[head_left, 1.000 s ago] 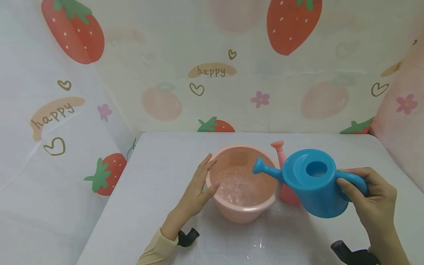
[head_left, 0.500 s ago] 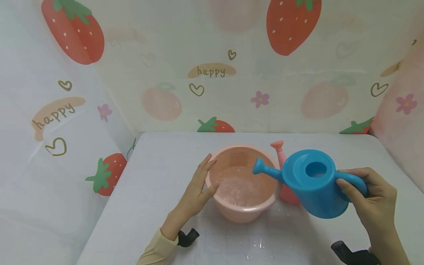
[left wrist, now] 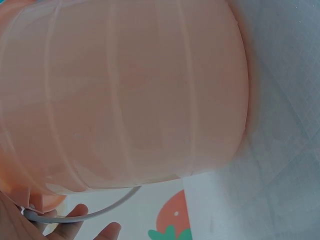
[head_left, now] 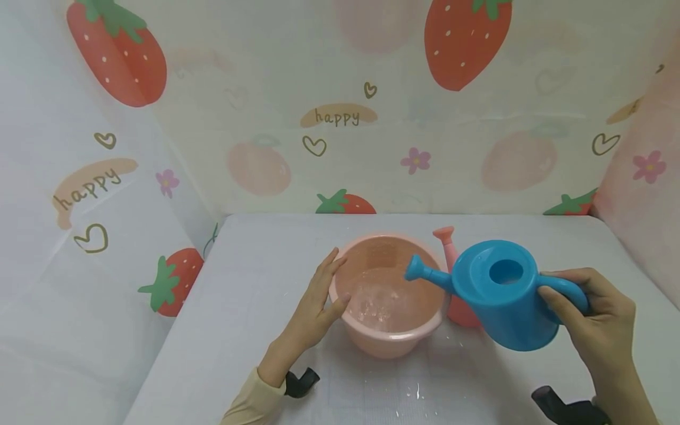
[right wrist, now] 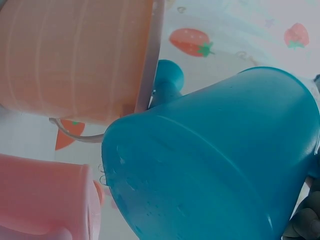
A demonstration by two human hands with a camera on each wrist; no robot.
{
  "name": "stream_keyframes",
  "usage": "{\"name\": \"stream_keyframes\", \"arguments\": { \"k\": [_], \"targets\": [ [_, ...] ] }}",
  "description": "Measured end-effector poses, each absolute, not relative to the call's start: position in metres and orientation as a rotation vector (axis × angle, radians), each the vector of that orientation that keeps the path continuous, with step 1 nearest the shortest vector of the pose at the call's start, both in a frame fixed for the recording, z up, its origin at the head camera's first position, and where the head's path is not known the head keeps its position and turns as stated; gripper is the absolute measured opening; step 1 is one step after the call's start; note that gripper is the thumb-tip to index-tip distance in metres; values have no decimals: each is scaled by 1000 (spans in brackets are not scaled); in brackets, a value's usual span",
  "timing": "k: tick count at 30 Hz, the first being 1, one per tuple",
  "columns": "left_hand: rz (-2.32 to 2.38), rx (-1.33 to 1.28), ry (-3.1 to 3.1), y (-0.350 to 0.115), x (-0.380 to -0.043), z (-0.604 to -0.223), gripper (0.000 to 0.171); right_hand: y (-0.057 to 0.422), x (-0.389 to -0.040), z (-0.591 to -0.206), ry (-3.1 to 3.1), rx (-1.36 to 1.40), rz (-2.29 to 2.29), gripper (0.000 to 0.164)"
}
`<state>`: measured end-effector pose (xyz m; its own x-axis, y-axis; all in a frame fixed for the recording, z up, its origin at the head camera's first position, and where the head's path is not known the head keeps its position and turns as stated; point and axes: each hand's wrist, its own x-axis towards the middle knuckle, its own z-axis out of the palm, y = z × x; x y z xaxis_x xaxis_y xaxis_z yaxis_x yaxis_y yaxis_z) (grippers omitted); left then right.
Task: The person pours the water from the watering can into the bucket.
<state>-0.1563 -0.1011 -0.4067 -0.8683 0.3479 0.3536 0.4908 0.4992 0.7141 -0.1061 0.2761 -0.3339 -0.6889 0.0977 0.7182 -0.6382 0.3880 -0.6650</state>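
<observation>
A pink bucket (head_left: 390, 337) stands upright on the white table with rippling water (head_left: 379, 301) inside. My left hand (head_left: 313, 310) rests against its left rim, the thumb over the edge and the fingers fairly straight. In the left wrist view, fingers (left wrist: 75, 216) show beside the grey bail handle (left wrist: 112, 206). My right hand (head_left: 602, 313) grips the handle of a blue watering can (head_left: 517, 321), raised and tilted slightly toward the bucket. Its spout (head_left: 417, 268) reaches over the bucket. Whether water leaves the spout is too faint to tell.
A pink watering can (head_left: 462, 311) stands right of the bucket, partly hidden behind the blue one. Water drops (head_left: 418, 391) lie on the table (head_left: 255, 295) in front. A strawberry-print sheet (head_left: 340, 159) closes off the back and sides.
Both hands, the bucket and the blue watering can hold nearly the same place. The ripples in the bucket's water shift, and the whole view moves very slightly.
</observation>
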Motion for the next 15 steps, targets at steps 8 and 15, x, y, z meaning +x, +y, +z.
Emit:
{"name": "stream_keyframes", "arguments": {
  "k": [8,15],
  "targets": [
    [-1310,-729,-2571,-101,-157,-407,60,277,-107,-335,-1957,457,1360,21],
    [-1297,-723,-2576,-101,-157,-408,60,278,-106,-334,-1959,451,1358,22]
  ]
}}
